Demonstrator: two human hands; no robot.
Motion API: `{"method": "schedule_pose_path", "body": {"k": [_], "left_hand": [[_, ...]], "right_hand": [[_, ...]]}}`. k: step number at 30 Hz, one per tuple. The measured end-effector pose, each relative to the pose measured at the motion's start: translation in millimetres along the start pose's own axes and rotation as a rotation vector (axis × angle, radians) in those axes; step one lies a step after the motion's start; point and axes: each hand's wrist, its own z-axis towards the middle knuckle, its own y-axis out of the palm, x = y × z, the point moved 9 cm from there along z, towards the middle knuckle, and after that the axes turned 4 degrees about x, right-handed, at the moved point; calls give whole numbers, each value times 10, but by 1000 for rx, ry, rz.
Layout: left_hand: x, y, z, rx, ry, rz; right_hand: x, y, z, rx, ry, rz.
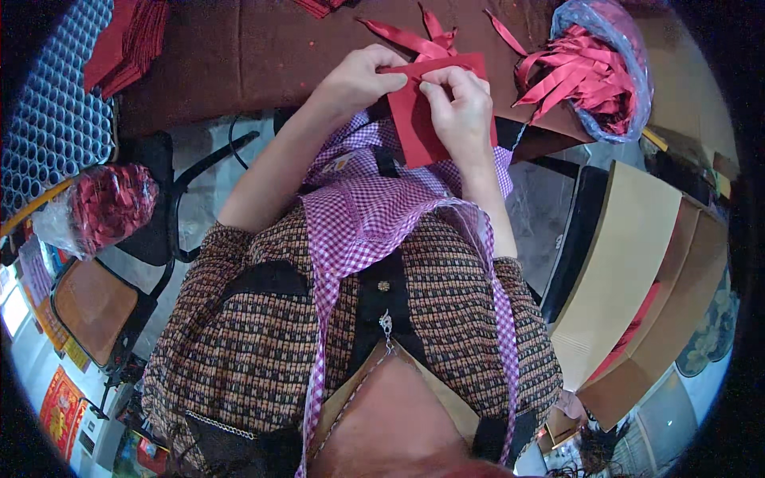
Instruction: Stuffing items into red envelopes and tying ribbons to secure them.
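Observation:
A red card [416, 131], seemingly paper or thin board, is held upright at the table's near edge, above my lap. My left hand [358, 80] grips its upper left corner, thumb in front and fingers behind. My right hand [462, 107] lies over the card's right side. Its thumb and index finger pinch at a small dark spot near the top; what sits between them is too small to make out. Behind the card's top edge, red satin ribbons [430, 44] spread on the brown tablecloth [255, 56].
A clear plastic bag [641, 80] of red ribbons stands at the right table edge. Stacked red cards [127, 48] lie far left, beside a blue-white patterned surface [60, 103]. Another bag of red items [111, 203] rests on a chair at left. An open cardboard box [629, 263] stands right.

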Motion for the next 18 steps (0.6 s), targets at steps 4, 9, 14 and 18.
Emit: {"method": "schedule_pose_path", "body": {"k": [4,9,14,18], "left_hand": [[220,11,-28,60,292,356],[510,29,-214,276,604,595],[626,54,-292,365,625,855],[545,37,-231,312,630,695]], "right_hand": [[24,45,0,-40,30,-37],[21,52,-6,-22,16,-60],[17,61,0,-13,18,-43],[29,84,-2,-8,12,-61]]}}
